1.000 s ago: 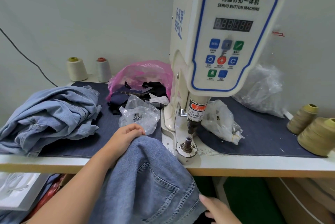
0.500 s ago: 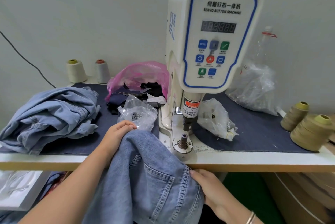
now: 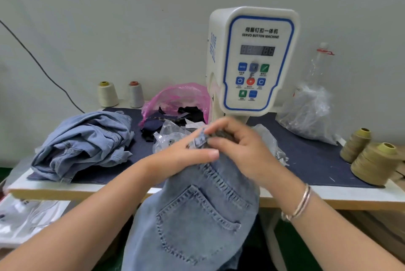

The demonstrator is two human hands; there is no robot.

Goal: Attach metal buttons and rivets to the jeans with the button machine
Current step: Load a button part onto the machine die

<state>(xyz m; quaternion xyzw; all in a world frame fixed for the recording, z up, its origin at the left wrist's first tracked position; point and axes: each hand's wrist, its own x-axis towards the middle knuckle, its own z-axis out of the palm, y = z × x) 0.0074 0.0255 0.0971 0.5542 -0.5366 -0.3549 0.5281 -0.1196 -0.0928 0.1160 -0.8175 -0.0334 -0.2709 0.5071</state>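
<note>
A pair of light blue jeans (image 3: 197,216) hangs over the table's front edge, back pocket facing me. My left hand (image 3: 182,156) grips the waistband from the left, thumb laid across the top. My right hand (image 3: 238,145) pinches the same waistband edge from the right, fingers curled over it, bracelets on the wrist. Both hands are raised in front of the white servo button machine (image 3: 252,60) and hide its punch and lower die. A clear bag of metal buttons (image 3: 166,137) lies just behind my left hand.
A pile of light blue jeans (image 3: 83,143) lies at the left of the table. A pink bag (image 3: 175,99) with dark scraps sits behind. Clear bags (image 3: 311,115) lie at the right, thread cones at back left (image 3: 107,94) and far right (image 3: 374,165).
Both hands have lifted the waistband up in front of the machine. My right hand rose from the jeans' lower edge to the waistband top. The camera has tilted so the machine sits lower.
</note>
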